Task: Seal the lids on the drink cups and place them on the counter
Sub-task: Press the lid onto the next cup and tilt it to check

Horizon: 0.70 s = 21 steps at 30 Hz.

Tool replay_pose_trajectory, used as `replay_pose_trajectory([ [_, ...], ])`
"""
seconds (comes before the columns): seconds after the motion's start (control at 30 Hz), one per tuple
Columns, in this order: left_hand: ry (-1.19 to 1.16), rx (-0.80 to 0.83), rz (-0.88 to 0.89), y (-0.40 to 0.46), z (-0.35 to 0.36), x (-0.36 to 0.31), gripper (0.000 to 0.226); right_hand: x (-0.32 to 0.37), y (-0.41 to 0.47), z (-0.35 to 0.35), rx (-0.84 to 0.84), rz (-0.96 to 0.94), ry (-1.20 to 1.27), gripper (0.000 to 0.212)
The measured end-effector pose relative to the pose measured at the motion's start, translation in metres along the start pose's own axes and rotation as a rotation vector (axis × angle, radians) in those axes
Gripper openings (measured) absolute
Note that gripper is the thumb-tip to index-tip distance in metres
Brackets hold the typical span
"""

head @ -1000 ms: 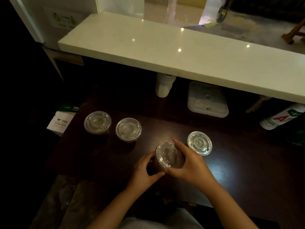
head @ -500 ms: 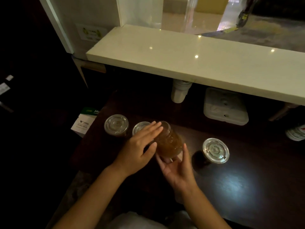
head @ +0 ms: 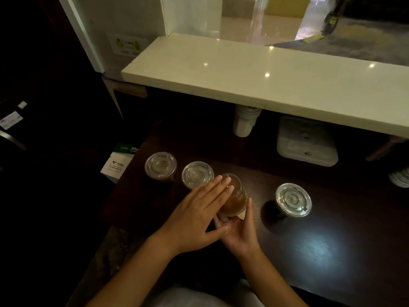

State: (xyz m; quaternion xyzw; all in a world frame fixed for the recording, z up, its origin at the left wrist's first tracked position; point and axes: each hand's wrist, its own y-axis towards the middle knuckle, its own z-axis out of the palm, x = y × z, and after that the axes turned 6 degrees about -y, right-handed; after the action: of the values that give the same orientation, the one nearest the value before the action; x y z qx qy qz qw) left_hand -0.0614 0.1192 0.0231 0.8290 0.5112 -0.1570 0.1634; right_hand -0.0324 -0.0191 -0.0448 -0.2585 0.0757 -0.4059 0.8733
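Observation:
A clear drink cup (head: 235, 197) of brown liquid is lifted off the dark table (head: 321, 251) and tipped over, its narrow base pointing up and away. Its wide lidded end rests in my right hand (head: 241, 234), which is palm up beneath it. My left hand (head: 197, 216) lies flat against the cup's left side with fingers straight. Three other lidded cups stand upright on the table: one at far left (head: 161, 166), one next to it (head: 197, 174), partly behind my left fingers, and one to the right (head: 293, 200). The white counter (head: 265, 85) runs above and behind.
Under the counter's overhang sit a stack of white cups (head: 243, 124) and a white foam container (head: 306, 141). A white and green box (head: 119, 162) stands off the table's left edge. A bottle (head: 400, 179) shows at the right edge.
A second ago the cup stood upright on the table with both hands on its lid. It has since been lifted and tipped over between my hands. My view has shifted left.

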Motion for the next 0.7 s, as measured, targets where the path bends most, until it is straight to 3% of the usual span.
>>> replay_pose_trajectory([
  [0.23, 0.054, -0.012, 0.016, 0.0, 0.006, -0.001, 0.082, 0.006, 0.0, -0.008, -0.021, -0.015, -0.011, 0.095],
  [0.4, -0.099, -0.097, -0.043, -0.004, 0.013, -0.004, 0.078, 0.027, -0.016, -0.007, -0.047, -0.127, -0.226, 0.094],
  [0.47, -0.263, -0.119, -0.105, -0.005, 0.021, -0.008, 0.075, 0.04, -0.028, -0.001, -0.08, -0.199, -0.364, 0.085],
  [0.57, -0.69, -0.188, -0.234, -0.002, 0.031, -0.021, 0.067, 0.059, -0.042, 0.009, -0.2, -0.345, -0.593, 0.049],
  [0.7, -1.33, -0.273, -0.497, 0.007, 0.045, -0.032, 0.043, 0.076, -0.056, 0.031, -0.367, -0.592, -1.102, 0.043],
])
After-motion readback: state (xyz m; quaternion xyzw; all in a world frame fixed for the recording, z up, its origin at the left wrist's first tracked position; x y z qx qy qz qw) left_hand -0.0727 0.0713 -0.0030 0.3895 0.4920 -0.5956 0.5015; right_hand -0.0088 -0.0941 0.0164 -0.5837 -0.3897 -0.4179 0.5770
